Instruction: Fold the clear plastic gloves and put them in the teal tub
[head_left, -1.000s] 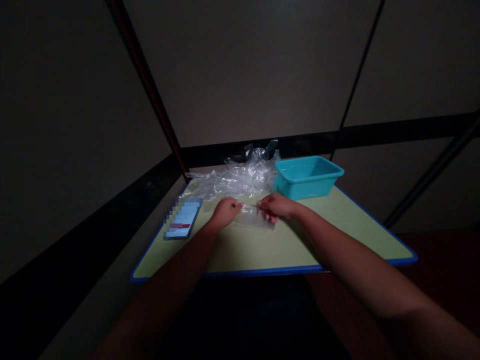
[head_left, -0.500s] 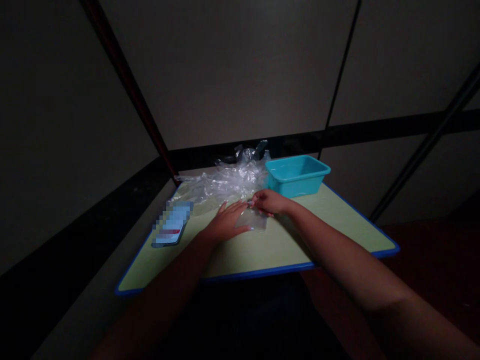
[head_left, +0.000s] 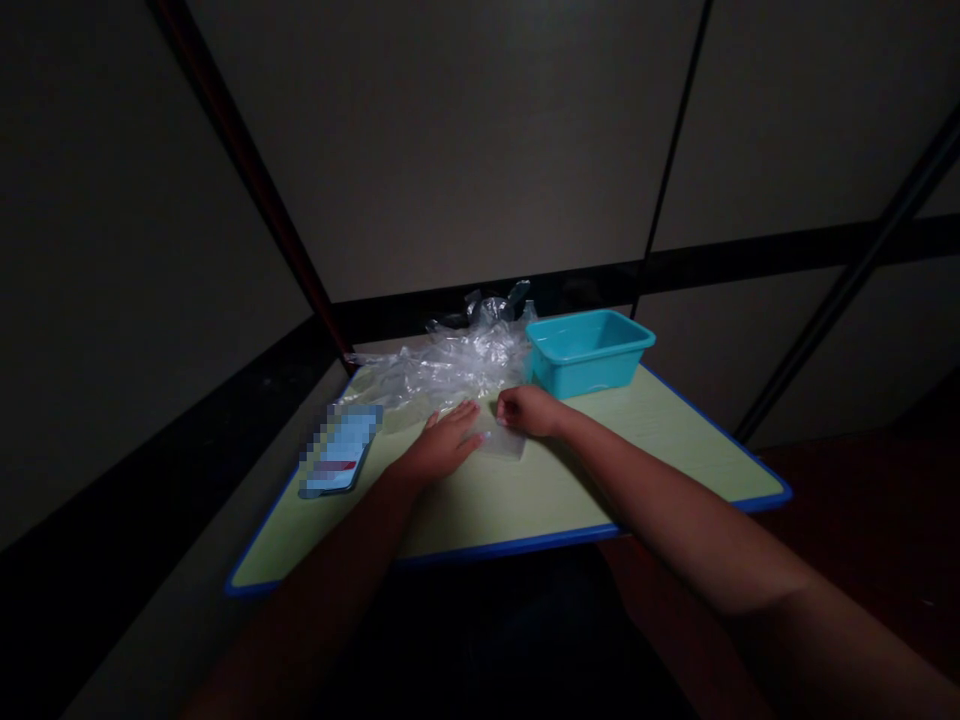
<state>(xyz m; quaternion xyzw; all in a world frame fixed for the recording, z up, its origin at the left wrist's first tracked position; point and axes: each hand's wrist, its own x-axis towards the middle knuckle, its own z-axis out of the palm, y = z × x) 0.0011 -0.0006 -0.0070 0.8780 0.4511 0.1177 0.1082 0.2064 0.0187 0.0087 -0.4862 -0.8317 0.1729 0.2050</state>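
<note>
A small flat piece of clear plastic (head_left: 504, 446), perhaps a folded bag, lies on the table between my two hands. My left hand (head_left: 442, 445) is spread palm down at its left side, fingers stretched forward and thumb out toward the plastic. Over the plastic's far right part is my right hand (head_left: 531, 410), its fingers curled closed; whatever they pinch is hidden. Just beyond both hands, a loose heap of crumpled clear plastic bags (head_left: 465, 362) spreads across the back left of the table.
A turquoise plastic basket (head_left: 589, 375) stands at the back right, beside the heap. At the left edge lies a phone (head_left: 343, 450) with a lit, blurred screen. The pale yellow table (head_left: 675, 460) has a blue rim, and panelled walls rise close behind and to the left.
My left hand has drawn back slightly to the left, away from my right hand. My right fingers have curled in more tightly. The whole view has shifted a little.
</note>
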